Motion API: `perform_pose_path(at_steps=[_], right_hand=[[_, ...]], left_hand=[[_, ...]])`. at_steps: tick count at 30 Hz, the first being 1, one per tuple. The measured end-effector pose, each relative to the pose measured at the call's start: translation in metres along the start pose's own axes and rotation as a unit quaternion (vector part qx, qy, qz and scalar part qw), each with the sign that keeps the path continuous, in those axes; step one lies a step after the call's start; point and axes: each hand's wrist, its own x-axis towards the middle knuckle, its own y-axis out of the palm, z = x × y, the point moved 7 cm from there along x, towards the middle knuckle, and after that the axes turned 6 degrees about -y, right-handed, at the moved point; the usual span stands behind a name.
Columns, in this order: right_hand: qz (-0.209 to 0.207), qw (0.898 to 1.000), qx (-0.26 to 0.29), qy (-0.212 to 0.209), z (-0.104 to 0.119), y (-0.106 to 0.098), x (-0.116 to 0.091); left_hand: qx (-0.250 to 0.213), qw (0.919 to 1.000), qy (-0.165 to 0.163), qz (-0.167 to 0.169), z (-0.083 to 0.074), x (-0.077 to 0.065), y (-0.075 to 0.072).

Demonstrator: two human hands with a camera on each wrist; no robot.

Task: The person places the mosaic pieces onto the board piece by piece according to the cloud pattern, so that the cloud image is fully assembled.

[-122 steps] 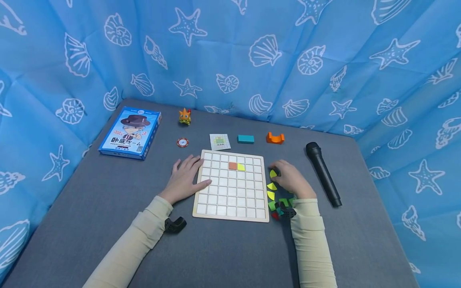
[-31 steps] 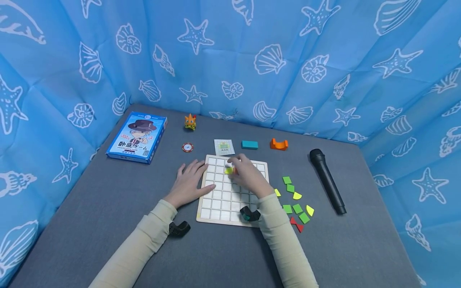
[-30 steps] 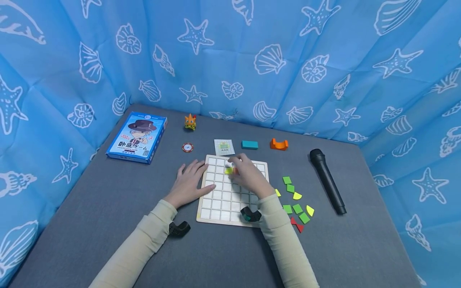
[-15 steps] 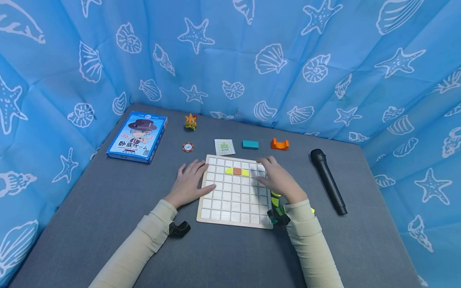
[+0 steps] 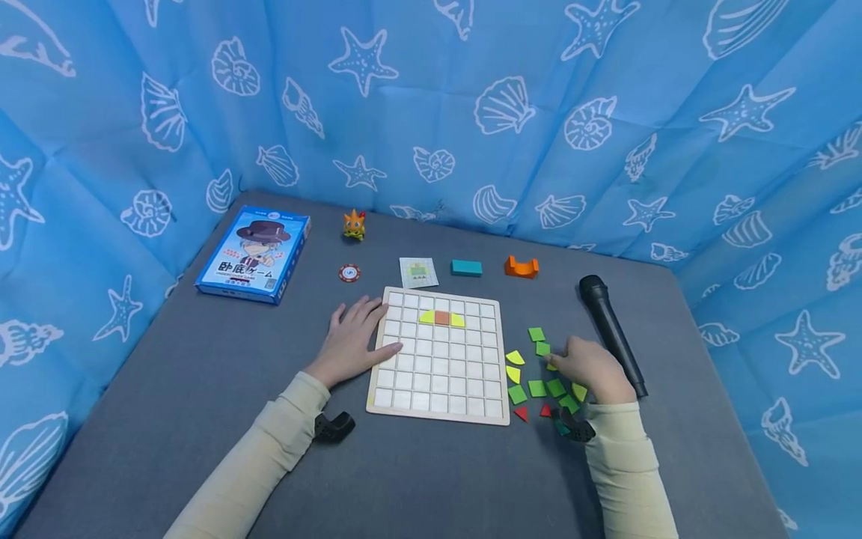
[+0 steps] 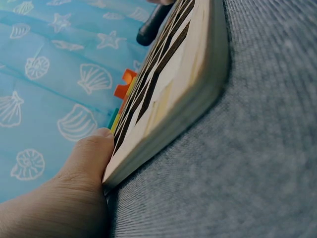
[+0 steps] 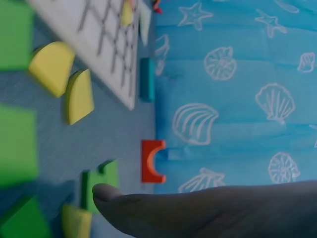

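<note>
A wooden grid board [image 5: 438, 367] with white cells lies on the table. In its second row from the top, an orange square tile [image 5: 441, 318] sits between two yellow quarter-round tiles. My left hand [image 5: 350, 340] rests spread at the board's left edge, its thumb [image 6: 86, 161] on the rim in the left wrist view. To the right of the board, my right hand [image 5: 595, 367] is over the loose pieces, its fingertips right at a yellow quarter-round tile [image 5: 552, 367] that they partly cover. In the right wrist view its thumb [image 7: 148, 208] is straight, overlapping a green tile [image 7: 89, 191].
Several green squares [image 5: 536, 388], yellow quarter-rounds [image 5: 515, 357] and red triangles [image 5: 521, 413] are scattered near the right hand. A black microphone [image 5: 613, 333] lies beyond it. Behind the board are a pattern card [image 5: 418, 272], a teal block [image 5: 467, 267] and an orange arch block [image 5: 521, 266].
A second yellow quarter-round has come onto the board, left of the orange tile. My right hand has since moved off the board, rightward to the loose pieces. My left hand stays put.
</note>
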Motion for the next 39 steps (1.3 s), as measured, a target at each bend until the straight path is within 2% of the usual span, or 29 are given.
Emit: perform_pose_path(at_steps=[6, 11, 19, 31, 39], right_hand=[[0.022, 1.000, 0.001, -0.008, -0.010, 0.011, -0.003], [0.005, 0.999, 0.009, -0.047, -0.004, 0.013, -0.002], [-0.030, 0.994, -0.008, -0.107, -0.001, 0.010, -0.001], [-0.065, 0.990, -0.015, -0.128, 0.007, 0.015, 0.006], [-0.073, 0.987, -0.028, -0.138, 0.012, 0.014, 0.005]], left_hand=[[-0.003, 1.0000, 0.001, 0.004, 0.001, 0.000, 0.001], [0.000, 1.0000, -0.004, 0.004, 0.003, 0.000, 0.000], [0.003, 1.0000, -0.004, 0.004, 0.003, 0.001, 0.001], [0.004, 1.0000, -0.004, 0.008, 0.003, 0.001, 0.001], [0.006, 0.9999, -0.005, 0.009, 0.002, 0.001, 0.001]])
